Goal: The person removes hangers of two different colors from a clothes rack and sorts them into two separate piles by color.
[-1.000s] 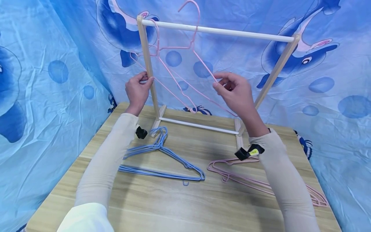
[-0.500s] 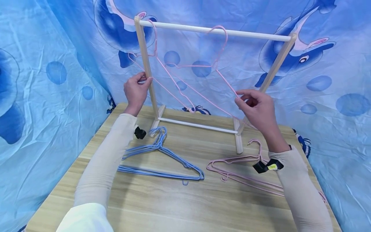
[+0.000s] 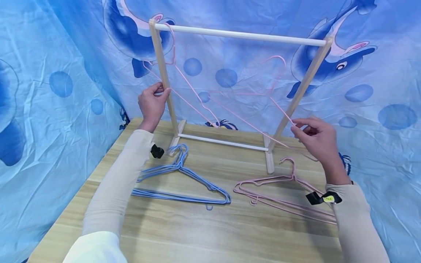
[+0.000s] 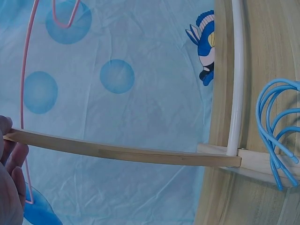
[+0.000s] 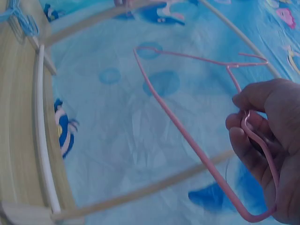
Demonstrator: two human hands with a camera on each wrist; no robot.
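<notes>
My left hand [image 3: 152, 106] grips the left wooden post [image 3: 158, 51] of a small garment rack, about halfway up. In my right hand [image 3: 317, 140] a pink clothes hanger [image 5: 201, 154] is pinched by its right shoulder. Its hook stands below the white top rail [image 3: 243, 35], off the rail, towards the right post. The held hanger is tilted, its lower bar sloping down to the right. A second pink hanger [image 3: 174, 51] hangs by its hook at the rail's left end, passing behind the left post.
On the wooden table [image 3: 197, 233] lies a stack of blue hangers [image 3: 197, 178], in front of the rack's left foot. A stack of pink hangers [image 3: 273, 179] lies at the right, partly under my right forearm. A white lower rod [image 3: 223, 141] joins the posts.
My right hand has carried the pink hanger down and to the right; its hook went from above the rail to below it. My left hand stays on the post.
</notes>
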